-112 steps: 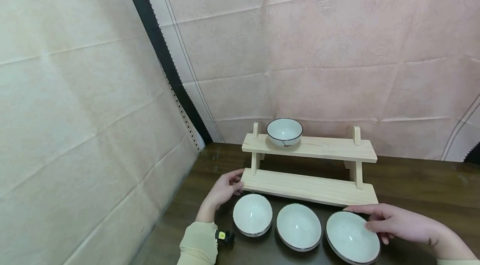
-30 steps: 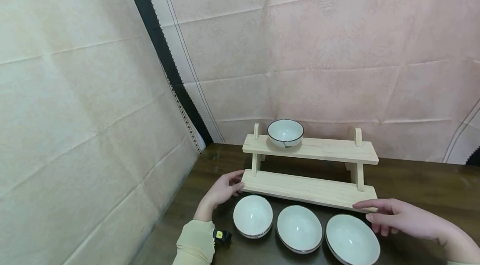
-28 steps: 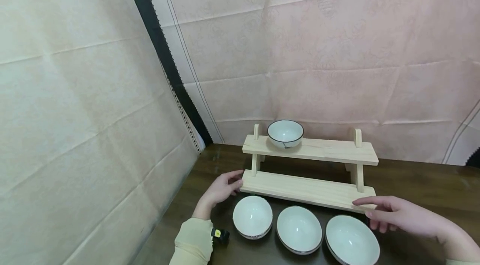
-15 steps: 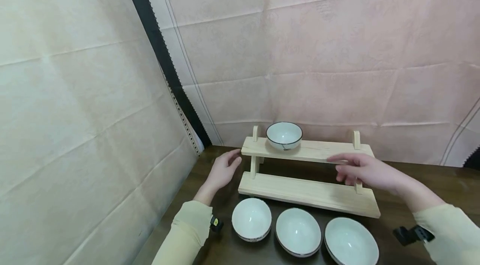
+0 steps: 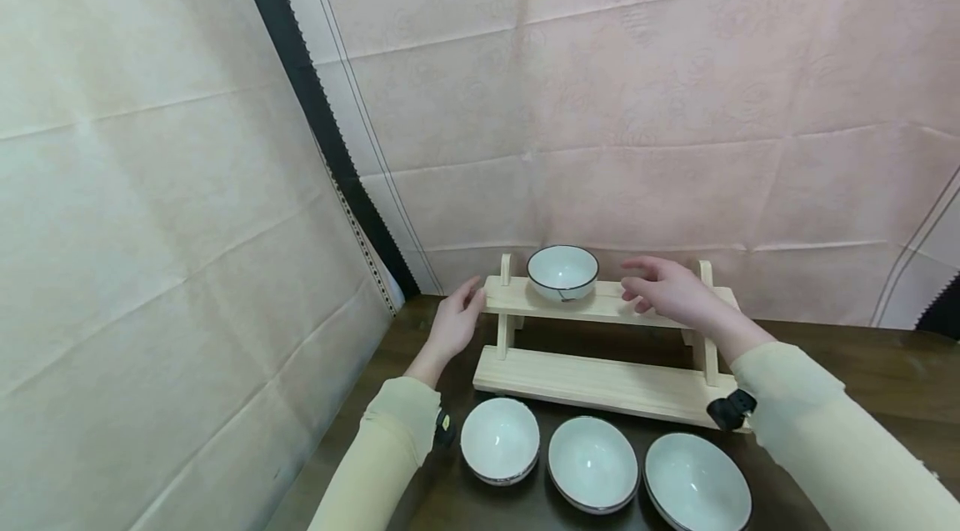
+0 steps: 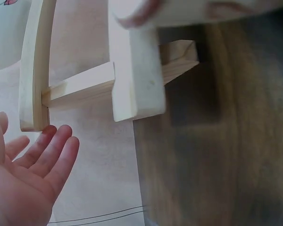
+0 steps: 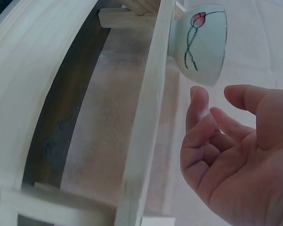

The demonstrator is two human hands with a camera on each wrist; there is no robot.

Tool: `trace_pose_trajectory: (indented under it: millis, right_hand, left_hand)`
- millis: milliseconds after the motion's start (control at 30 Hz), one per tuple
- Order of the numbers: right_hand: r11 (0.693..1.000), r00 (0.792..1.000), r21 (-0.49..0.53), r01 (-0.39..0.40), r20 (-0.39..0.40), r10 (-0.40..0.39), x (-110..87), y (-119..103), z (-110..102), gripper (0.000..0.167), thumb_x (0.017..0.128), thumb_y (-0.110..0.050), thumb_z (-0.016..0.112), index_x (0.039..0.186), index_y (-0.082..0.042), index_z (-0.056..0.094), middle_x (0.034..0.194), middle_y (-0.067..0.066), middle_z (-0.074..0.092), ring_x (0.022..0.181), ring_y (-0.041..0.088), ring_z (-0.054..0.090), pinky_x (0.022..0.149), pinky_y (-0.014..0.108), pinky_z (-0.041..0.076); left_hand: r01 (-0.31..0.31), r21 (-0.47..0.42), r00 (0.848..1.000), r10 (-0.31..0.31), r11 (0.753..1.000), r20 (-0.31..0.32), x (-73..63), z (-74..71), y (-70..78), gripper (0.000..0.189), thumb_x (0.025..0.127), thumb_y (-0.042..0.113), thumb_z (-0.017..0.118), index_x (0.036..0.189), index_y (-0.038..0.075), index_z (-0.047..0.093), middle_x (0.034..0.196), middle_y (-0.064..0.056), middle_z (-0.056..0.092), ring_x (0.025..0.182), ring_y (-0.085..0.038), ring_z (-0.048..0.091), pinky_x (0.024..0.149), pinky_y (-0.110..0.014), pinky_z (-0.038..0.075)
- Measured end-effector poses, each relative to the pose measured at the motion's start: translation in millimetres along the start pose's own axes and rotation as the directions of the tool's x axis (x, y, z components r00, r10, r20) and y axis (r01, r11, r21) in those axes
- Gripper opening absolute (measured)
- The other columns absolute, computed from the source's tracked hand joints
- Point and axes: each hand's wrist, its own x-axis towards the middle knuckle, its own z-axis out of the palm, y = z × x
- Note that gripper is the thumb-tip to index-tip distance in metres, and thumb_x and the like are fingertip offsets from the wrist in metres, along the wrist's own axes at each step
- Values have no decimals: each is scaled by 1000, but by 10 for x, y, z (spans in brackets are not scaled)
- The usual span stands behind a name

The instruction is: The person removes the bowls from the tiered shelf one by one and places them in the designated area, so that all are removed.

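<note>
A two-tier wooden rack (image 5: 600,381) stands on the table. On the left part of its upper shelf sits a white bowl (image 5: 562,271) with a dark rim; the right wrist view shows a painted red flower bud on its side. My left hand (image 5: 455,323) is at the left end of the upper shelf, its fingers extended and fingertips at the board's end; whether they touch is unclear. Over the upper shelf, to the bowl's right, my right hand (image 5: 663,291) hovers with thumb and fingers apart, holding nothing. In the right wrist view its fingertips are just short of the bowl.
Three more white bowls stand in a row before the rack: a left bowl (image 5: 500,438), a middle bowl (image 5: 593,461) and a right bowl (image 5: 697,481). The brown table (image 5: 840,364) meets a pale cloth (image 5: 675,97) behind and at the left.
My right hand has left the right front bowl, passed the lower shelf's right end and risen toward the upper bowl. My left hand has moved from the lower shelf's end to the upper one's.
</note>
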Motion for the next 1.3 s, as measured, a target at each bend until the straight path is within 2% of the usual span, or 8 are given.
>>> trace_pose_trajectory:
  millis: [100, 233, 333, 533, 833, 1000, 1200, 1300]
  right_hand:
    - [999, 999, 32, -35, -10, 35, 76, -23, 79, 64, 113, -34, 54, 162, 3, 36, 125, 25, 72, 96, 27, 74, 86, 43, 59]
    - [992, 998, 114, -61, -22, 64, 157, -58, 190, 71, 113, -40, 53, 165, 2, 29, 129, 28, 69, 98, 30, 73, 93, 47, 60]
    - [983, 998, 172, -57, -29, 63, 198, -77, 268, 74, 113, -43, 54, 166, 3, 28, 129, 28, 69, 98, 32, 73, 94, 47, 60]
    - [982, 997, 189, -23, -69, 37, 221, -108, 384, 74, 112, -42, 56, 165, 3, 30, 125, 28, 70, 98, 32, 74, 92, 44, 61]
    - [979, 993, 203, -21, -109, 44, 279, -158, 455, 66, 111, -30, 59, 161, 6, 35, 107, 23, 75, 93, 27, 73, 81, 35, 62]
    - [977, 994, 211, -34, -96, 55, 281, -179, 465, 65, 111, -26, 59, 161, 6, 34, 108, 22, 74, 96, 30, 72, 83, 37, 63]
    - [976, 994, 216, -38, -91, 59, 274, -198, 462, 67, 111, -27, 59, 162, 7, 32, 106, 22, 75, 92, 29, 73, 87, 42, 62]
    - [974, 994, 222, -39, -91, 60, 274, -198, 460, 68, 111, -28, 59, 162, 7, 32, 105, 22, 75, 91, 28, 73, 87, 41, 62]
  left_hand:
    - [27, -20, 1000, -27, 999, 7, 44, 4, 32, 51, 115, 31, 51, 158, 2, 50, 119, -16, 71, 101, -32, 71, 89, -47, 59]
    - [72, -86, 997, -69, 994, 31, 74, 26, 47, 51, 113, 23, 57, 158, 1, 49, 114, -16, 68, 99, -40, 71, 82, -45, 62]
    - [122, -169, 992, -114, 978, 59, 76, 38, 47, 52, 111, 18, 59, 159, 1, 48, 116, -17, 65, 99, -42, 71, 86, -52, 63]
    - [202, -250, 979, -185, 947, 91, 70, 62, 58, 53, 111, 20, 60, 160, 3, 48, 119, -16, 65, 94, -29, 71, 89, -54, 62]
    - [204, -258, 979, -193, 944, 68, 69, 75, 72, 52, 110, 18, 63, 158, 2, 51, 115, -16, 64, 93, -30, 72, 89, -55, 62]
    - [223, -250, 975, -212, 942, 72, 68, 68, 76, 51, 109, 18, 64, 157, 5, 53, 114, -14, 64, 90, -23, 70, 88, -50, 63]
    - [236, -250, 971, -222, 939, 85, 71, 44, 100, 52, 110, 19, 63, 158, 5, 51, 117, -15, 64, 96, -29, 71, 92, -54, 61]
    - [234, -252, 972, -219, 939, 86, 81, 43, 91, 52, 110, 19, 64, 158, 5, 51, 116, -15, 64, 96, -30, 72, 90, -50, 62]
